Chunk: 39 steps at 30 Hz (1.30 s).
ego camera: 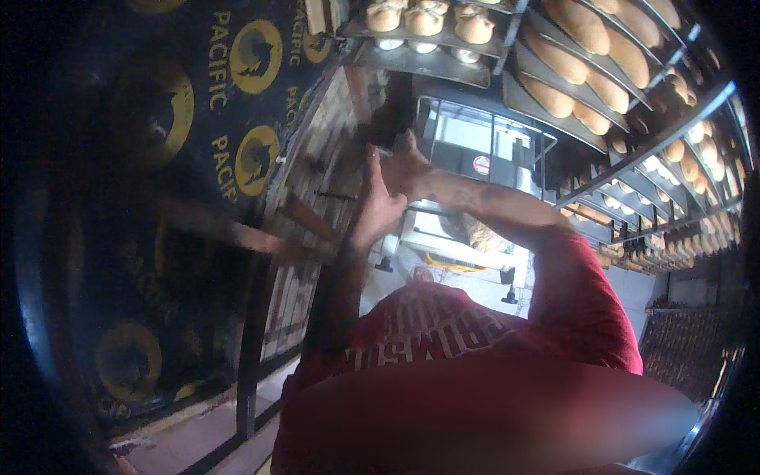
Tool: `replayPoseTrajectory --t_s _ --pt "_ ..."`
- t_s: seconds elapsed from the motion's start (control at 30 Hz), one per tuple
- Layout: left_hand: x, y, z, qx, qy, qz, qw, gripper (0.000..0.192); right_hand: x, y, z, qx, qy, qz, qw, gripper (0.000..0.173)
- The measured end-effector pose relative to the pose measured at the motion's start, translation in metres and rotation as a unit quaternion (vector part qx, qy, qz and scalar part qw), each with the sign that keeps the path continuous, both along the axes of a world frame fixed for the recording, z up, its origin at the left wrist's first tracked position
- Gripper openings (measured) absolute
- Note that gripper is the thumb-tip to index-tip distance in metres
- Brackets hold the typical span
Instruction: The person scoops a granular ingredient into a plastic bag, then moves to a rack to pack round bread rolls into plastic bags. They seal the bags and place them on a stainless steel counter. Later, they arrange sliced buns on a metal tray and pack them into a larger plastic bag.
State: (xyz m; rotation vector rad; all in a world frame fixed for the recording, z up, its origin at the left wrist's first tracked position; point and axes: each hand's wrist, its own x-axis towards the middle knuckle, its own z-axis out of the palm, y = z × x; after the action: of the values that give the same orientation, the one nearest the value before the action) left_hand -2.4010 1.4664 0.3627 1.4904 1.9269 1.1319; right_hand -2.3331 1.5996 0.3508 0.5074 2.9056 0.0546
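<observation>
My left hand point(380, 205) is raised in front of me, its index finger extended and its thumb apart. Beside it, slightly farther right, my right hand point(408, 166) reaches across from the red sleeve, its fingers bent. The hands overlap in the picture; whether they touch each other cannot be told. A small pale edge shows between the fingertips, too blurred to name. Just beyond them lies a dark, shadowed area. Slatted, wood-coloured surfaces point(297, 285) stand close to the left of my hands.
Metal racks on the right carry trays of long bread loaves point(549, 95). Round topped breads point(425, 19) sit on a tray point(415, 62) ahead. A dark sheet with yellow emblems point(255, 56) covers the left side. A wheeled metal frame point(493, 142) stands beyond my arms.
</observation>
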Motion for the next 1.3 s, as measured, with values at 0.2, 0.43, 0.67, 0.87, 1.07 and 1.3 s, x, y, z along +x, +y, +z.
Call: replayPoseTrajectory --t_s 0.2,0.43,0.67,0.87,1.07,1.3 --pt "0.009 0.013 -0.007 -0.007 0.032 0.003 0.999 0.099 0.015 0.013 -0.004 -0.073 0.032 0.005 0.997 0.07" --pt "-0.008 0.007 0.03 0.026 -0.152 0.009 0.988 0.094 0.102 0.096 0.091 -0.263 0.589 -0.062 0.762 0.024" --pt "0.002 0.001 0.062 0.04 -0.266 -0.002 0.963 0.09 0.039 0.169 0.152 -0.003 0.435 -0.347 0.831 0.06" --pt "-0.008 -0.004 0.06 0.009 -0.161 -0.003 0.987 0.09 0.025 0.228 0.149 -0.129 0.436 -0.361 0.814 0.078" --pt "-0.02 -0.004 0.061 0.029 -0.254 -0.017 0.967 0.087 0.067 0.177 0.139 -0.075 0.493 -0.113 0.859 0.067" --pt "-0.031 -0.003 0.076 -0.047 -0.265 -0.081 0.96 0.086 0.102 0.02 0.094 -0.162 0.359 0.038 0.918 0.077"
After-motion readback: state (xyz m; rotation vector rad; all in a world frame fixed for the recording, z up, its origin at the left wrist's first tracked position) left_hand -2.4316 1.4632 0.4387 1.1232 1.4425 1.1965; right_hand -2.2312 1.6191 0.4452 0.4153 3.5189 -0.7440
